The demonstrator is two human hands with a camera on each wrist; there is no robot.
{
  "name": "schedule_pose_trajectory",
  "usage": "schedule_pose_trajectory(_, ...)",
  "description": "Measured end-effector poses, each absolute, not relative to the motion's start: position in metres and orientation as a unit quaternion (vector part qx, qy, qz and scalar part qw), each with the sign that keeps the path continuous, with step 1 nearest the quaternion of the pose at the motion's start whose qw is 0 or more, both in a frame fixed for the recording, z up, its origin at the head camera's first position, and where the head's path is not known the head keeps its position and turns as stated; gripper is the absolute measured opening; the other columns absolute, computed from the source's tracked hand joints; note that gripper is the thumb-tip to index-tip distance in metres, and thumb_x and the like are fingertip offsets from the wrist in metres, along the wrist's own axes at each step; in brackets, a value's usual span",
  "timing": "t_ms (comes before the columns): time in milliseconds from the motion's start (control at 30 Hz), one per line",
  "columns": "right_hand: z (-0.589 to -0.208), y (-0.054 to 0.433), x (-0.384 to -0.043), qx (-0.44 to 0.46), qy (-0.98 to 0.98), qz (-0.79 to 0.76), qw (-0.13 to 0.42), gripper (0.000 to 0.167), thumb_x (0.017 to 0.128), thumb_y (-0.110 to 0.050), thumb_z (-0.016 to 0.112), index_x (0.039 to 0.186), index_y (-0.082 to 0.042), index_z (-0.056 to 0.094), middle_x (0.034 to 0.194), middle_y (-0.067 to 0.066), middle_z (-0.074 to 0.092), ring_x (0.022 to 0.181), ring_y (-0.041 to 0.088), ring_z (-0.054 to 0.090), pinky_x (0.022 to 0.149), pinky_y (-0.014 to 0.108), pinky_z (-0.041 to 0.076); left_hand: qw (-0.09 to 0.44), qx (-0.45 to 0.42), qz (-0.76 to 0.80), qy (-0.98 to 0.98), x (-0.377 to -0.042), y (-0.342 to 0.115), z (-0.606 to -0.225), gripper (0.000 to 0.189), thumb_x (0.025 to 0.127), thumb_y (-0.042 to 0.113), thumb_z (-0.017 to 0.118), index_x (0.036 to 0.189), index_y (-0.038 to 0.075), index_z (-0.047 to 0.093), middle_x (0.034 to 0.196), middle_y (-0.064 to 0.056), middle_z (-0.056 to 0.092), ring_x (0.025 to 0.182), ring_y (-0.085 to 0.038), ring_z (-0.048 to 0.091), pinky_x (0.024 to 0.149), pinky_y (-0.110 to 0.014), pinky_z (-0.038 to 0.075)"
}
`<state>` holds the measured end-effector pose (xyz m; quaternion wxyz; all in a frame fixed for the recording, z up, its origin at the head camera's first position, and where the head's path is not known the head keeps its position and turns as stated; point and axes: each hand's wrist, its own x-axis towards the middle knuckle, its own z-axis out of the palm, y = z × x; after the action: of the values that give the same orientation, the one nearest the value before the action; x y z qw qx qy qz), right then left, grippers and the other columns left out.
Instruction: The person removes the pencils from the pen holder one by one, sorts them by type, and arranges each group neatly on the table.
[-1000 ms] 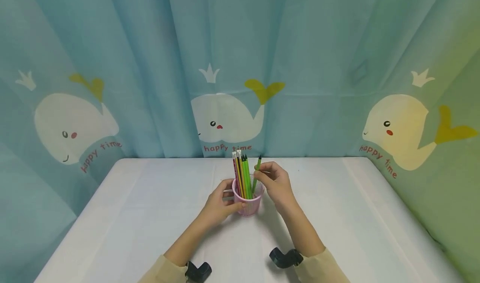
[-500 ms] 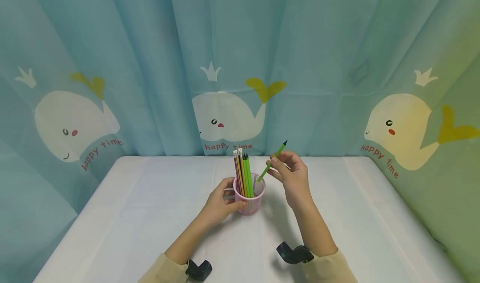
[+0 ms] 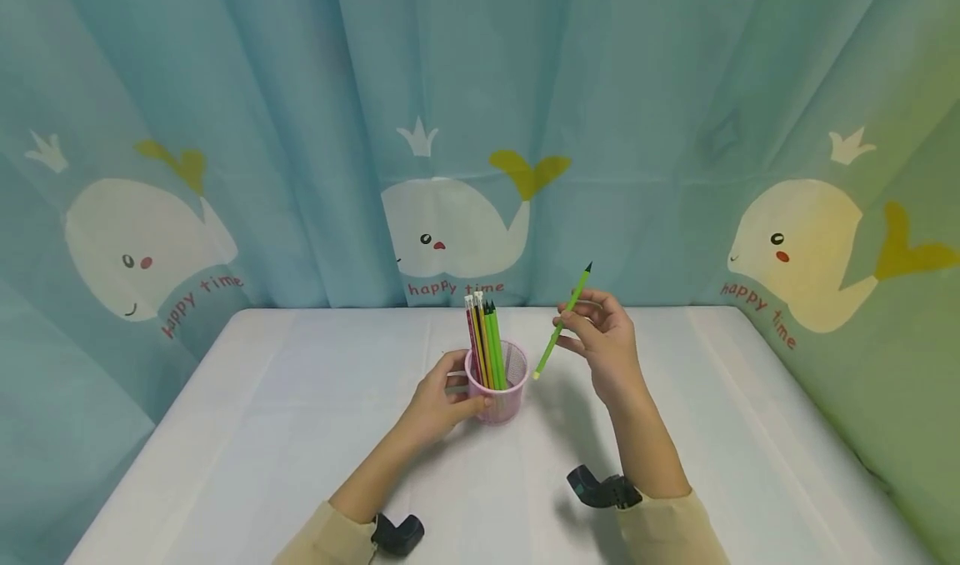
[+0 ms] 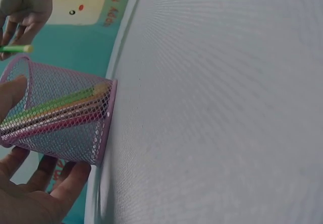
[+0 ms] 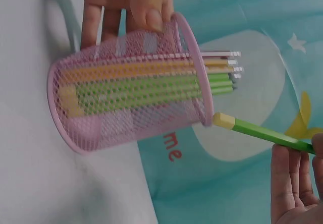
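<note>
A pink mesh pencil cup (image 3: 504, 407) stands on the white table, and my left hand (image 3: 441, 400) grips its left side with the thumb across the front. Inside it several pencils lean left: green ones with dark tips up (image 3: 497, 348), plus yellow-striped and red ones with white ends up. My right hand (image 3: 606, 340) pinches a green pencil (image 3: 555, 338) between thumb and fingers, right of the cup. That pencil slants, dark point up and pale yellow end down. In the right wrist view its yellow end (image 5: 223, 120) shows just beyond the cup's rim (image 5: 202, 77).
The white table (image 3: 247, 432) spreads out around the cup. Behind it hangs a blue-green curtain (image 3: 637, 132) printed with white whales. Black wrist cameras (image 3: 397, 535) sit at both of the person's cuffs.
My right hand has lifted the green pencil up and rightward out of the cup, its lower end now outside the rim. The left hand keeps its grip on the cup.
</note>
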<state>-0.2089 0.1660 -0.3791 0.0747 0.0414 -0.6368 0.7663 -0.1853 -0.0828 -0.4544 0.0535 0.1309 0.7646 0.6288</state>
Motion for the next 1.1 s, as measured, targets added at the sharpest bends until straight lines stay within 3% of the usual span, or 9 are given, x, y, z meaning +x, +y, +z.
schedule_pose_trajectory(167, -0.382, 0.172, -0.215, 0.043, -0.662, 0.746, 0.065, 0.029, 0.095, -0.005, 0.064, 0.120, -0.013, 0.052, 0.103, 0.006, 0.064, 0.092, 0.020, 0.069, 0.078, 0.035, 0.063, 0.053, 0.130, 0.632, 0.762, -0.187, -0.084, -0.453, 0.072, 0.081, 0.006, 0.082, 0.142, 0.007, 0.045, 0.132, -0.017, 0.056, 0.121, -0.038, 0.059, 0.098, -0.042, 0.056)
schedule_pose_trajectory(533, -0.394, 0.174, -0.225, -0.003, -0.752, 0.657, 0.043, 0.045, 0.094, -0.009, 0.065, 0.136, -0.004, 0.048, 0.104, 0.010, 0.059, 0.089, 0.015, 0.067, 0.074, 0.033, 0.063, 0.051, 0.128, 0.629, 0.765, -0.191, -0.084, -0.453, 0.072, 0.080, 0.007, 0.082, 0.142, 0.009, 0.046, 0.132, -0.018, 0.056, 0.121, -0.038, 0.059, 0.099, -0.044, 0.055)
schedule_pose_trajectory(1100, -0.432, 0.176, -0.232, -0.034, -0.800, 0.599, -0.003, 0.041, 0.091, -0.009, 0.066, 0.130, -0.006, 0.053, 0.104, 0.013, 0.061, 0.086, 0.019, 0.064, 0.068, 0.032, 0.062, 0.056, 0.126, 0.629, 0.765, -0.187, -0.082, -0.455, 0.072, 0.081, 0.005, 0.081, 0.143, 0.009, 0.045, 0.135, -0.016, 0.054, 0.124, -0.038, 0.057, 0.100, -0.047, 0.054)
